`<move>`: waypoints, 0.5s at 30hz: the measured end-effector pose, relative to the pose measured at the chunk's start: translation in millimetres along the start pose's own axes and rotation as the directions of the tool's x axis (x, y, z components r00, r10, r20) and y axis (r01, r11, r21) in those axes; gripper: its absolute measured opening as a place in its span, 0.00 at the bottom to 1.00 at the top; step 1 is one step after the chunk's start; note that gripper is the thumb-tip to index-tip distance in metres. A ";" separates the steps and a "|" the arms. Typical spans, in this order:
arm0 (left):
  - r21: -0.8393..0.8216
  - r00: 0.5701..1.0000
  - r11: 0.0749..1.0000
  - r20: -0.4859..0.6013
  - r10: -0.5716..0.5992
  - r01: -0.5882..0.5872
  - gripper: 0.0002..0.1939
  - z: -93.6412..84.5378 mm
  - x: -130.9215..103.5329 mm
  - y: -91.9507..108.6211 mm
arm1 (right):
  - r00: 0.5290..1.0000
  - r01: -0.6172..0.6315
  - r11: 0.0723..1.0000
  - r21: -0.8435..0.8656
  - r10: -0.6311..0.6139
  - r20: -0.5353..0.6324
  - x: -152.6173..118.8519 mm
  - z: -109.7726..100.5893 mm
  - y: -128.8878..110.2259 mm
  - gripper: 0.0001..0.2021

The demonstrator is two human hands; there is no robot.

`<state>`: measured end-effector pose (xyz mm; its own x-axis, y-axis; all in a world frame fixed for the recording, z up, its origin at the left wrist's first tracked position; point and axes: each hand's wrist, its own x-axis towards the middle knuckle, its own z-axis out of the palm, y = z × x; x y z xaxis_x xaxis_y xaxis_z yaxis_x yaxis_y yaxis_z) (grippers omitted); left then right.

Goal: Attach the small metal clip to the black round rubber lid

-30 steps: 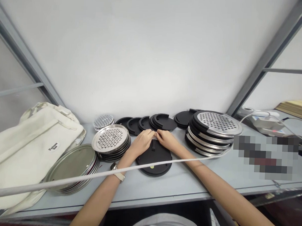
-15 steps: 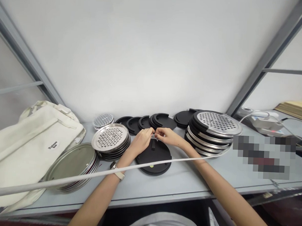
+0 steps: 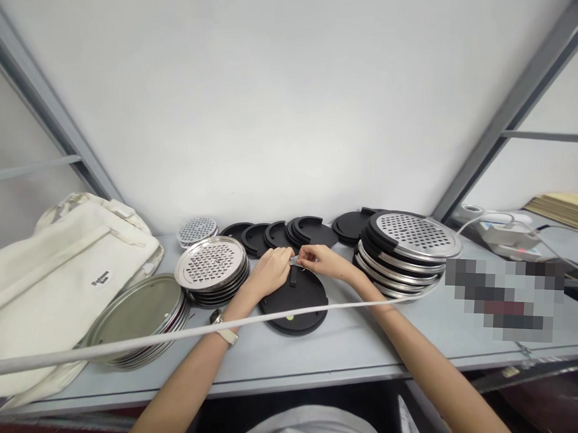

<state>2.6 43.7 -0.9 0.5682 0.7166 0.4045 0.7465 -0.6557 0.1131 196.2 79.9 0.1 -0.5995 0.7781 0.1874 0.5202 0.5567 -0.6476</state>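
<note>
A black round disc (image 3: 299, 306) with a short strap (image 3: 293, 277) lies flat on the table, a yellow-green dot near its front edge. Over its far edge, my left hand (image 3: 273, 270) and my right hand (image 3: 323, 261) meet with fingertips pinched. Between them shows a small grey piece (image 3: 294, 261), too small to name; a thin ring or wire seems to hang by the right fingers. My left fingertips are partly hidden behind the hand. Left of the disc stands a stack of perforated metal plates (image 3: 213, 264) on black discs.
A taller stack of perforated metal and black discs (image 3: 413, 234) stands right. Black discs with raised rims (image 3: 312, 231) line the wall. At left are olive round plates (image 3: 136, 309) and a cream cloth bag (image 3: 75, 277). A white cord (image 3: 342, 306) crosses in front, above my forearms.
My fingertips have drawn slightly apart, and the small grey piece between them shows more clearly. My left hand has turned a little downward. The disc stays in place.
</note>
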 end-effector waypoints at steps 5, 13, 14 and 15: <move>0.030 1.000 1.000 0.002 -0.004 0.004 0.08 -0.8 0.3 1.1 | 1.000 0.021 1.000 0.010 -0.021 -0.017 -0.3 -1.0 -5.5 0.08; 0.046 1.000 0.999 -0.013 0.022 -0.021 0.05 -5.3 2.0 3.6 | 0.999 0.027 0.999 0.035 -0.025 -0.047 -0.1 1.0 -5.6 0.10; 0.045 1.000 0.999 -0.014 0.021 -0.021 0.05 -5.8 2.1 3.8 | 0.999 0.025 0.998 0.049 -0.023 -0.043 0.2 1.0 -4.8 0.09; 0.044 1.000 0.999 -0.015 0.020 -0.019 0.05 -6.3 2.0 4.1 | 0.999 0.020 0.998 0.065 -0.017 -0.038 0.4 0.7 -4.1 0.09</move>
<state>4.6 41.0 6.1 0.5775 0.6997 0.4205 0.7498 -0.6584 0.0658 193.4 77.7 2.3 -0.5845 0.7791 0.2266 0.4678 0.5518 -0.6904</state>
